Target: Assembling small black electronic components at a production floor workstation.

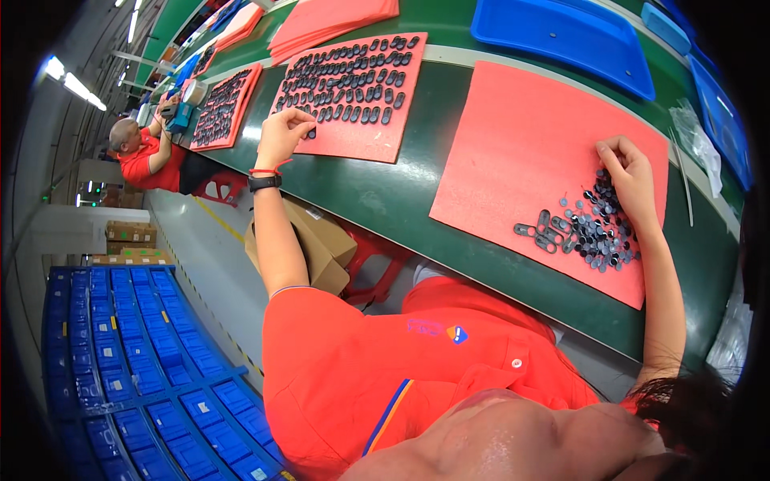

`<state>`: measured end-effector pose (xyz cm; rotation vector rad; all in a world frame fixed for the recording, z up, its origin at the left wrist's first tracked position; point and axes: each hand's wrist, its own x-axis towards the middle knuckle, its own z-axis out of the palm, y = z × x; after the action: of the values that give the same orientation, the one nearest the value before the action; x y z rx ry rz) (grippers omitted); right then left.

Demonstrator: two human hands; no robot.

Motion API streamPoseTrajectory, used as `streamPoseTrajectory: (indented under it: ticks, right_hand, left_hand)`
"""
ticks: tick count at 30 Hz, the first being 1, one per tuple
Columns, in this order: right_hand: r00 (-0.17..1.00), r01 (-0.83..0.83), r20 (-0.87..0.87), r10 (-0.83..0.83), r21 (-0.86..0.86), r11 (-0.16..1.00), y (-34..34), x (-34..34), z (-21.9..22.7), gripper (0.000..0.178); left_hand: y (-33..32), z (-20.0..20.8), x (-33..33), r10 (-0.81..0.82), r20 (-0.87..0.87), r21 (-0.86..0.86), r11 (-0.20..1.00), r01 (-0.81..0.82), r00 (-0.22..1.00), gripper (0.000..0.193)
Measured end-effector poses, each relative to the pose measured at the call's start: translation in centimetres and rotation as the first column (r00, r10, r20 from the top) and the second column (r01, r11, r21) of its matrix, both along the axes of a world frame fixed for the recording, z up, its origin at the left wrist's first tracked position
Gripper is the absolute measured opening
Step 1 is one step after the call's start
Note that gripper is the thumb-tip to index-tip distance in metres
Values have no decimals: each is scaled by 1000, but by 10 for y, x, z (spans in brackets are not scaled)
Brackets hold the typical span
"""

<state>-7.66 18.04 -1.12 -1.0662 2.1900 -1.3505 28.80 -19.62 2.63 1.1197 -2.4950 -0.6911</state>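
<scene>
My left hand (pixel 283 138) is at the near left corner of a pink foam sheet (pixel 377 147) that carries rows of black oval parts (pixel 346 76). Its fingertips are pinched at a small black oval part (pixel 311 134), partly covered by the fingers. Over at the right, my right hand (pixel 630 176) is curled at the edge of a heap of small round discs (pixel 603 232), dark and grey-blue. Whatever sits between its fingers is hidden. Several loose black oval parts (pixel 549 232) lie left of the heap, on a second pink foam sheet (pixel 529 136).
A blue tray (pixel 561 40) stands beyond the second sheet on the green table (pixel 401 200). Clear plastic bags (pixel 696 144) lie at the far right. A cardboard box (pixel 313 240) and a red stool (pixel 373 260) are below the table edge. Another person (pixel 152 156) works farther left.
</scene>
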Motion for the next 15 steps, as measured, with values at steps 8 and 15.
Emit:
streamPoseTrajectory:
  ticks: [8, 15]
  right_hand:
    - [997, -43, -65, 44, 23, 999, -3, -4, 4, 22]
    - [985, -171, 6, 172, -63, 983, 4, -18, 2, 19]
  left_hand:
    - [28, 6, -55, -140, -130, -269, 958, 101, 982, 11]
    - [165, 24, -182, -770, -113, -162, 638, 753, 628, 10]
